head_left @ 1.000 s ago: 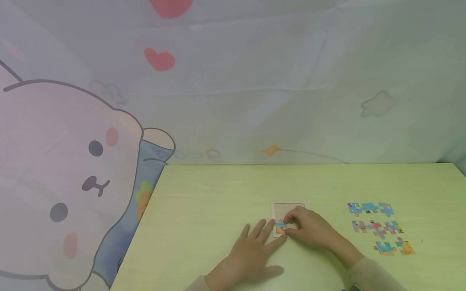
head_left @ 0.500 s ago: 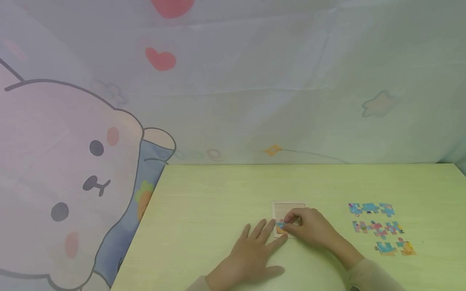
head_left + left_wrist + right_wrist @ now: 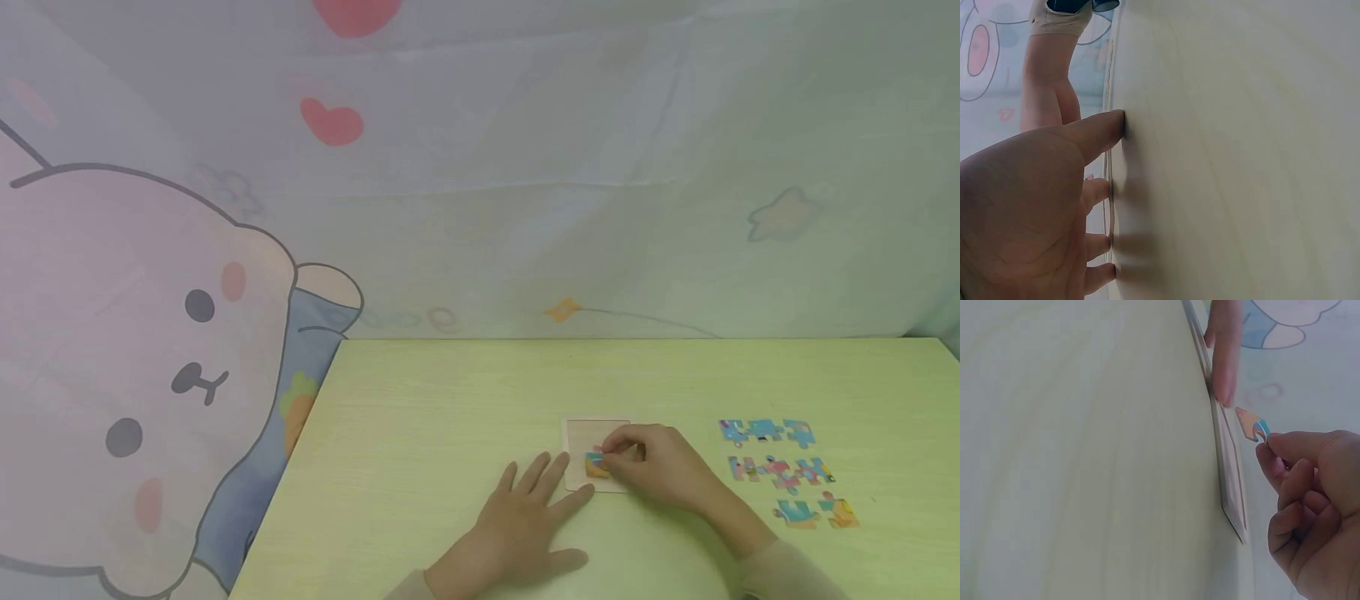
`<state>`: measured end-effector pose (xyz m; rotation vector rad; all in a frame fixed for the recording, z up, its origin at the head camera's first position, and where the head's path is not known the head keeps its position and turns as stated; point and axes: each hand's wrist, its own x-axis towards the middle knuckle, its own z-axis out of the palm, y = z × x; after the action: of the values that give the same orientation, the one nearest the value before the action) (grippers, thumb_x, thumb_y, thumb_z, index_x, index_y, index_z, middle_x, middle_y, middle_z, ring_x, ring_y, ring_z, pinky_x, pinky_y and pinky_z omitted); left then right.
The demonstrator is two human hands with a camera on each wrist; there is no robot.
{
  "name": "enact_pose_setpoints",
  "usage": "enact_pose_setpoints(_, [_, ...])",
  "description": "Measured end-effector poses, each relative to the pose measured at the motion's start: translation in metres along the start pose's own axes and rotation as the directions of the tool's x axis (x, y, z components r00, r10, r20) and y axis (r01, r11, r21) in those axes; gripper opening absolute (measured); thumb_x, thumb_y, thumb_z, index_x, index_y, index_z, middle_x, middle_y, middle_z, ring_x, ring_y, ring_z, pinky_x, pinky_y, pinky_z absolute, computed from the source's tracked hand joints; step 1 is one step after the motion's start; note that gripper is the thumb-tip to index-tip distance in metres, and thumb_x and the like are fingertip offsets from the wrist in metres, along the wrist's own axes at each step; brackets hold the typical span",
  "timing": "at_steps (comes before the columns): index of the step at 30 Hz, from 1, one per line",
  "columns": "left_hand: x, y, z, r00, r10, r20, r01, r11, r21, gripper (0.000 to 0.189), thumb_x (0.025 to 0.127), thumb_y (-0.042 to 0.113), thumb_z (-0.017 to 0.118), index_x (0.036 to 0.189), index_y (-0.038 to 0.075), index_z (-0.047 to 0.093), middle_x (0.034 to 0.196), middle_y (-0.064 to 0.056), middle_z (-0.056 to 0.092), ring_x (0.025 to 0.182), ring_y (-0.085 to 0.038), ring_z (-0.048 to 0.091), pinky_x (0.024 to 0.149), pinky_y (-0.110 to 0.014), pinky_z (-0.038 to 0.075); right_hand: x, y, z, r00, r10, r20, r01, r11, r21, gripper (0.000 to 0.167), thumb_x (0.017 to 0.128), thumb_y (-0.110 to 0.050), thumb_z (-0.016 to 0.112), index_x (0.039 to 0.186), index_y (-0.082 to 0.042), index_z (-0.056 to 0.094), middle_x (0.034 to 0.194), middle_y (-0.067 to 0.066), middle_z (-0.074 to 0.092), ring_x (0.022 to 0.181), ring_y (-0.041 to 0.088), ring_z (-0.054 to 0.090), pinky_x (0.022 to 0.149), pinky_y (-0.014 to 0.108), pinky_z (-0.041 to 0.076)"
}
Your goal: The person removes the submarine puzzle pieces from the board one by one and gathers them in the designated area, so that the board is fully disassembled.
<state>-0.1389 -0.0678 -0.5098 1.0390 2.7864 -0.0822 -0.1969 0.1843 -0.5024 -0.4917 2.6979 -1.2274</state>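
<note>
A small square puzzle tray (image 3: 587,435) with a pale rim lies on the table. Over its lower part my right hand (image 3: 666,467) pinches a jigsaw piece (image 3: 596,466), orange and blue, between thumb and index finger. In the right wrist view the piece (image 3: 1251,424) is raised off the tray (image 3: 1227,464), and the other fingers of my right hand (image 3: 1313,506) are curled in. My left hand (image 3: 517,527) lies with spread fingers on the table, fingertips against the tray's left and near edges. The left wrist view shows that hand (image 3: 1029,200) from the thumb side.
Several loose jigsaw pieces lie in three rows to the right: a top row (image 3: 766,430), a middle row with a pink piece (image 3: 780,473), and a near row with an orange piece (image 3: 842,512). Behind the table (image 3: 450,400) hangs a printed cloth (image 3: 480,167).
My right hand has moved right with the pinched piece, carrying it away from the tray's lower left corner. The left hand has stayed in place.
</note>
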Motion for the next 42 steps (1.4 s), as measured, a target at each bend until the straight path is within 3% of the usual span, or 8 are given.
enact_pose_setpoints(9, [0.0,0.0,0.0,1.0,0.0,0.0,0.0,1.0,-0.019,0.075,0.1,0.073,0.039,0.165,0.041,0.023,0.174,-0.006,0.011,0.158,-0.03,0.017,0.118,-0.061,0.03,-0.022,0.017,-0.033,0.999,0.045,0.002,-0.045,0.999,-0.014,0.012,0.094,-0.038,0.078,0.098,-0.027,0.076,0.095,-0.01,0.072,0.055,0.01,0.049,0.047,0.026,0.041])
enact_pose_setpoints(15, [-0.001,0.0,0.0,1.0,-0.004,-0.003,0.004,0.999,-0.044,0.075,0.1,0.073,0.041,0.165,0.041,0.022,0.174,-0.005,0.01,0.158,-0.03,0.015,0.119,-0.061,0.028,-0.044,0.037,-0.055,0.997,0.072,-0.018,-0.073,0.996,-0.054,0.013,0.093,-0.039,0.078,0.099,-0.028,0.076,0.095,-0.01,0.072,0.055,0.009,0.048,0.048,0.027,0.042])
enact_pose_setpoints(22, [-0.001,-0.001,0.002,1.0,0.008,-0.01,-0.009,0.998,-0.055,0.074,0.101,0.072,0.04,0.166,0.04,0.022,0.174,-0.006,0.01,0.158,-0.031,0.016,0.118,-0.062,0.029,-0.07,0.06,-0.076,0.998,0.047,-0.045,-0.051,0.994,-0.092,0.007,0.095,-0.034,0.077,0.1,-0.029,0.075,0.092,-0.013,0.07,0.06,0.008,0.049,0.052,0.026,0.043])
enact_pose_setpoints(27, [0.0,-0.002,0.004,1.0,0.011,-0.021,-0.012,0.998,-0.054,0.075,0.101,0.072,0.04,0.166,0.04,0.022,0.174,-0.007,0.011,0.158,-0.032,0.016,0.118,-0.063,0.029,-0.084,0.072,-0.086,0.997,0.04,-0.063,-0.047,0.993,-0.107,0.007,0.095,-0.027,0.078,0.102,-0.025,0.076,0.09,-0.015,0.07,0.061,0.007,0.05,0.052,0.025,0.043])
enact_pose_setpoints(35, [-0.001,-0.002,0.004,0.999,0.014,-0.028,-0.016,0.999,-0.04,0.075,0.1,0.072,0.041,0.165,0.04,0.024,0.174,-0.007,0.012,0.157,-0.031,0.017,0.117,-0.062,0.03,-0.101,0.086,-0.094,0.993,0.104,-0.051,-0.111,0.981,-0.161,0.009,0.096,-0.027,0.077,0.104,-0.022,0.076,0.089,-0.015,0.067,0.063,0.006,0.045,0.054,0.025,0.039])
enact_pose_setpoints(42, [0.0,-0.002,0.005,1.0,0.014,-0.025,-0.015,0.999,-0.03,0.075,0.1,0.072,0.04,0.166,0.04,0.023,0.174,-0.007,0.012,0.158,-0.031,0.017,0.117,-0.062,0.03,-0.107,0.095,-0.097,0.997,0.046,-0.058,-0.055,0.984,-0.167,0.007,0.096,-0.02,0.077,0.102,-0.022,0.076,0.089,-0.019,0.068,0.063,0.005,0.048,0.054,0.025,0.039])
